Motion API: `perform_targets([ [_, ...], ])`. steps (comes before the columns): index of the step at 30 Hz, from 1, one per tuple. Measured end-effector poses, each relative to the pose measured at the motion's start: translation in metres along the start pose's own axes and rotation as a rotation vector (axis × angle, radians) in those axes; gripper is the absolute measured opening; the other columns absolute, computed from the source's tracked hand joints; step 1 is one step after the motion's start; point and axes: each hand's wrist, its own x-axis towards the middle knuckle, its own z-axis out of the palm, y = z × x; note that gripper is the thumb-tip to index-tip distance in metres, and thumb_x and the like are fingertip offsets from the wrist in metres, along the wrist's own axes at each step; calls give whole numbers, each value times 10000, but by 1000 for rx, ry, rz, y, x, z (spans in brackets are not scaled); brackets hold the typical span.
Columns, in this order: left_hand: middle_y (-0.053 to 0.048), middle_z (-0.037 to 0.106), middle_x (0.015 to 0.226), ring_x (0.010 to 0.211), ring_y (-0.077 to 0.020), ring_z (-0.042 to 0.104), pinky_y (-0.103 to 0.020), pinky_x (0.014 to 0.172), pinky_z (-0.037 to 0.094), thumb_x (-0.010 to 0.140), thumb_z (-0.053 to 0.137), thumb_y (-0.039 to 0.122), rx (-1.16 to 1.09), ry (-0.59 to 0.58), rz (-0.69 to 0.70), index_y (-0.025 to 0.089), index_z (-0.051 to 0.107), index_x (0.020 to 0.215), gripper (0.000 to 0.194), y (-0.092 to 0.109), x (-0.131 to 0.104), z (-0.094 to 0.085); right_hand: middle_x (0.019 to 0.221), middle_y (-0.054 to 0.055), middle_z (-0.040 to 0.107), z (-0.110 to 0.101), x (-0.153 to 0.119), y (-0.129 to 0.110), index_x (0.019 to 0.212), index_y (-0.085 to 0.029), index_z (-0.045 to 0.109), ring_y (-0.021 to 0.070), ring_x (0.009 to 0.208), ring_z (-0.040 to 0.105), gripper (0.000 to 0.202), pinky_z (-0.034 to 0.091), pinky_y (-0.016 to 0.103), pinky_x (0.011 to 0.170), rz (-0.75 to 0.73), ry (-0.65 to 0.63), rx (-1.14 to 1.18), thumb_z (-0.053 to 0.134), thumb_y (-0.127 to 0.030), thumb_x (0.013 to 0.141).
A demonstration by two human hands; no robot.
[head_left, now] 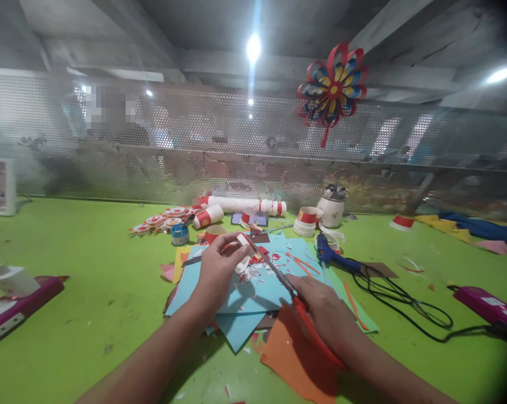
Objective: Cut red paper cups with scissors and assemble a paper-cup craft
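Near the middle of the view my left hand (220, 268) pinches a small white piece of paper cup with a red edge (243, 241) between thumb and fingers. My right hand (321, 306) grips a pair of red-handled scissors (306, 320). Their long blades point up and left, with the tips at the cup piece. Beneath both hands lie light blue paper sheets (194, 292) strewn with red and white clippings (247, 273). An orange paper sheet (295, 359) lies below my right hand.
A blue glue gun (337, 258) trails a black cord on the right. Behind stand cut paper cups (306, 220), a white jug (332, 207), a phone (259, 219) and a blue-lidded jar (180, 234). Purple power strips (489, 303) lie at both sides; a paper flower (333, 90) hangs above.
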Motion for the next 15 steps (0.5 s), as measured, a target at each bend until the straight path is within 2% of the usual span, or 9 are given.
perform_targets([
  [5, -67, 729, 877, 862, -214, 671, -323, 765, 518, 625, 798, 271, 51, 25, 23, 150, 670, 935, 358, 2, -2, 1, 922, 119, 690, -2, 0, 1, 1194, -170, 629, 247, 859, 648, 336, 511, 374, 782, 3, 30, -2, 456, -191, 906],
  [15, -98, 728, 972, 924, -217, 685, -342, 829, 540, 680, 756, 254, 84, -31, 69, 148, 625, 991, 354, 2, -8, 7, 937, 119, 690, -4, -2, 3, 1217, -179, 614, 251, 857, 639, 356, 498, 370, 776, 4, 54, -38, 478, -181, 888],
])
